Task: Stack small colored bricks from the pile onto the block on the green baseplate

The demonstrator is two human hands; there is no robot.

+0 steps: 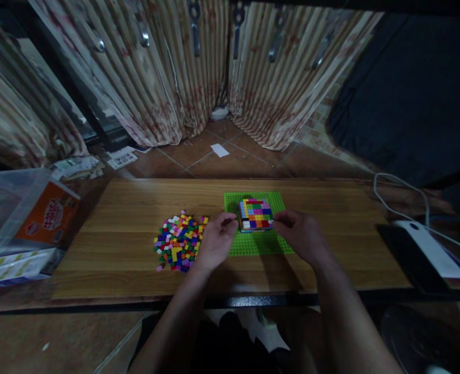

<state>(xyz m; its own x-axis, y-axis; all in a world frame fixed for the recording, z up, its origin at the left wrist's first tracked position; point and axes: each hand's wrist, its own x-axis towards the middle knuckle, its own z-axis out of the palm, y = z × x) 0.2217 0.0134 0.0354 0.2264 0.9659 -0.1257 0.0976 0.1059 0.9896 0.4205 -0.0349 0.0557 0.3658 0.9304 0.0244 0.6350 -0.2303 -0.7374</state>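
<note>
A low build of multicoloured toy bricks (256,214) sits on a green studded baseplate (259,246) on the wooden board. My left hand (218,240) is just left of the build, its fingers curled and the thumb close to the fingertips; anything between them is too small to make out. At the build's right side, my right hand (302,234) has thumb and fingertips brought together, very near or touching its edge. Whether a brick is in that pinch cannot be seen. Beyond my left hand lies a heap of loose small bricks (179,241), partly hidden by the hand.
The wooden board (124,218) spans the table. To the left stand a clear plastic bin (12,192) with an orange package (49,213), and a flat box (17,267). On the right are a white device (428,249), a black flat object (405,254) and a white cable (403,213).
</note>
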